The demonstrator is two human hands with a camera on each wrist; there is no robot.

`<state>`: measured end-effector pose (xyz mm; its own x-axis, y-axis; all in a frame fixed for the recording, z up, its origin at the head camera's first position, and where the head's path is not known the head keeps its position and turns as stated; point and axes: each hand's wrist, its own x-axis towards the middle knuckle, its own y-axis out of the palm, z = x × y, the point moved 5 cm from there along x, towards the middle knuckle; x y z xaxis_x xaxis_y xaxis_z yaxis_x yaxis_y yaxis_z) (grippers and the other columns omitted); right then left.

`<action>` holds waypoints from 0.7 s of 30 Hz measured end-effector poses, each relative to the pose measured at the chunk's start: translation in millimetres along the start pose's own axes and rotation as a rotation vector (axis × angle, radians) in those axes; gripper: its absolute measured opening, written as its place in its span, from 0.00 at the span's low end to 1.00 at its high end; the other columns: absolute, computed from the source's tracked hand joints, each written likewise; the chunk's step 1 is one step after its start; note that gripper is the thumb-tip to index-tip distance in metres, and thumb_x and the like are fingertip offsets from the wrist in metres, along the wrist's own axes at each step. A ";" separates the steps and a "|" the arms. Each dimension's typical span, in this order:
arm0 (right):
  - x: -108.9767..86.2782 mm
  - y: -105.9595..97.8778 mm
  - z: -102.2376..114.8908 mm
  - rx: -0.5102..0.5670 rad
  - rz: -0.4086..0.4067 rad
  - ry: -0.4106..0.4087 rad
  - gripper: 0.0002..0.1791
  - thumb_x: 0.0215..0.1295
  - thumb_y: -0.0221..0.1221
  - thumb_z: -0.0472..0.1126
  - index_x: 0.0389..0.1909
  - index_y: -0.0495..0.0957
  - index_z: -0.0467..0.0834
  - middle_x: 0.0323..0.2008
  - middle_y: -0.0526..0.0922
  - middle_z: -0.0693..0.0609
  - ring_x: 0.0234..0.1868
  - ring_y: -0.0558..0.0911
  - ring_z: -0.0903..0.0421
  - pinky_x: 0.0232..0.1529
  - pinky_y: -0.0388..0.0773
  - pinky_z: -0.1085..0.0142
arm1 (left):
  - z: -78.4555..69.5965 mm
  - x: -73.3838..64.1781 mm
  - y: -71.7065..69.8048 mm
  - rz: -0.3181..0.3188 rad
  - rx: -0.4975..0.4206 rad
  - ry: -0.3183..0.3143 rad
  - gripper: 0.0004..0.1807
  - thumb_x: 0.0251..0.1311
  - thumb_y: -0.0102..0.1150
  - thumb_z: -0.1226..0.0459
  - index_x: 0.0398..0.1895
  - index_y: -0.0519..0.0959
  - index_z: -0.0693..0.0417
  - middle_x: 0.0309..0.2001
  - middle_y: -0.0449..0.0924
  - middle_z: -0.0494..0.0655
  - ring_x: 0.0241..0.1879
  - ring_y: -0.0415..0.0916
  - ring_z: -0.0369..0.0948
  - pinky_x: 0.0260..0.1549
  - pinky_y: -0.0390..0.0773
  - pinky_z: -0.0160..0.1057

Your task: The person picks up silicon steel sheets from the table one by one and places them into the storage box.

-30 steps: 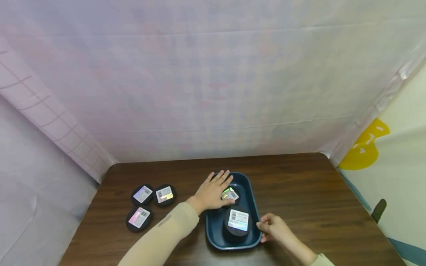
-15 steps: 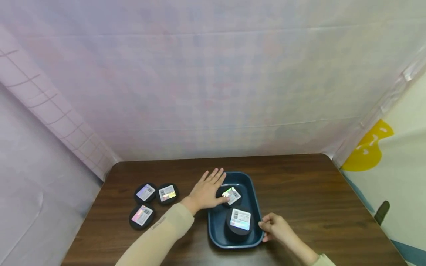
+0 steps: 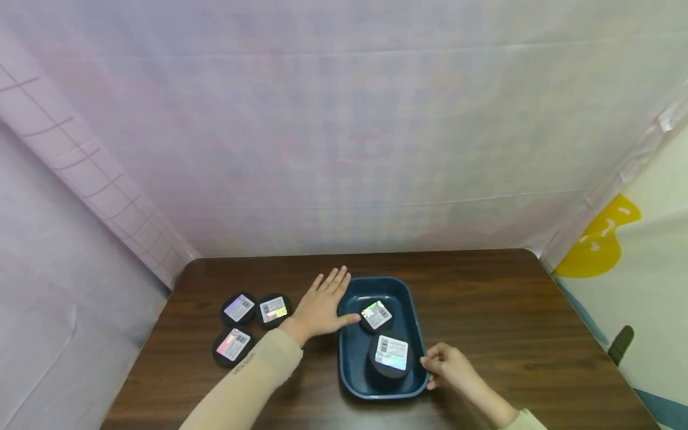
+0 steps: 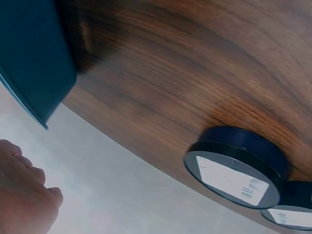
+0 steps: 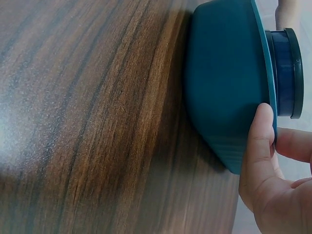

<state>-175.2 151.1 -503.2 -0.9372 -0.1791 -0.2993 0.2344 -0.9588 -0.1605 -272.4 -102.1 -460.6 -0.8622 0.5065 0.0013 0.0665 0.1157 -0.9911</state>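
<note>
A deep blue rectangular tray (image 3: 353, 365) stands on the table with round black labelled tubs inside. The far tub (image 3: 377, 315) sits low, while the near one (image 3: 391, 353) stands taller and pokes above the rim in the right wrist view. My left hand (image 3: 321, 309) hovers at the tray's left rim, fingers straight and spread, thumb pointing toward the far tub; it appears to hold nothing. In the left wrist view only part of that hand (image 4: 24, 190) shows, apart from the tray wall (image 4: 34, 53). My right hand (image 3: 447, 365) pinches the tray's right rim between thumb and fingers.
Left of the tray lie three more black tubs: one at the back left (image 3: 238, 309), one beside it (image 3: 274, 310) and one in front (image 3: 233, 346). The brown wooden table (image 3: 500, 310) ends at a pale sheet wall (image 3: 344, 149) behind.
My left hand has drawn back leftward off the far tub to the tray's left rim, so that tub shows whole. The right hand keeps its pinch on the rim. The view has shifted slightly.
</note>
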 end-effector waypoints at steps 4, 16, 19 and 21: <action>-0.2 0.1 1.1 0.009 0.002 -0.003 0.12 0.60 0.55 0.31 0.37 0.66 0.25 0.17 0.69 0.50 0.15 0.75 0.58 0.21 0.80 0.64 | 7.6 -4.7 0.2 0.018 0.002 -0.029 0.50 0.57 0.42 0.33 0.73 0.42 0.53 0.74 0.34 0.49 0.72 0.32 0.45 0.69 0.38 0.49; -1.4 -0.6 0.5 0.006 0.009 0.001 0.12 0.59 0.55 0.31 0.36 0.66 0.25 0.18 0.69 0.50 0.16 0.75 0.58 0.21 0.80 0.65 | 34.1 -21.8 5.4 -0.021 -0.001 -0.090 0.50 0.56 0.44 0.33 0.73 0.44 0.53 0.73 0.34 0.49 0.72 0.34 0.46 0.69 0.40 0.51; 0.3 -0.8 -1.1 -0.006 0.005 0.009 0.12 0.59 0.55 0.31 0.36 0.66 0.25 0.17 0.69 0.50 0.16 0.75 0.58 0.21 0.80 0.65 | 39.3 -26.0 5.7 -0.028 0.005 -0.096 0.50 0.56 0.44 0.33 0.73 0.46 0.55 0.73 0.36 0.51 0.72 0.37 0.47 0.69 0.42 0.51; 1.2 -0.8 -2.0 -0.016 0.005 0.010 0.11 0.60 0.55 0.31 0.36 0.66 0.25 0.17 0.69 0.50 0.16 0.75 0.58 0.20 0.80 0.65 | 42.6 -29.1 5.3 -0.038 0.003 -0.099 0.51 0.56 0.46 0.34 0.72 0.47 0.58 0.73 0.38 0.53 0.72 0.39 0.49 0.68 0.43 0.51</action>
<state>-176.0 152.2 -505.3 -0.9333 -0.1819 -0.3095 0.2438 -0.9540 -0.1744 -268.3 -152.7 -471.5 -0.9096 0.4146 0.0261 0.0312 0.1309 -0.9909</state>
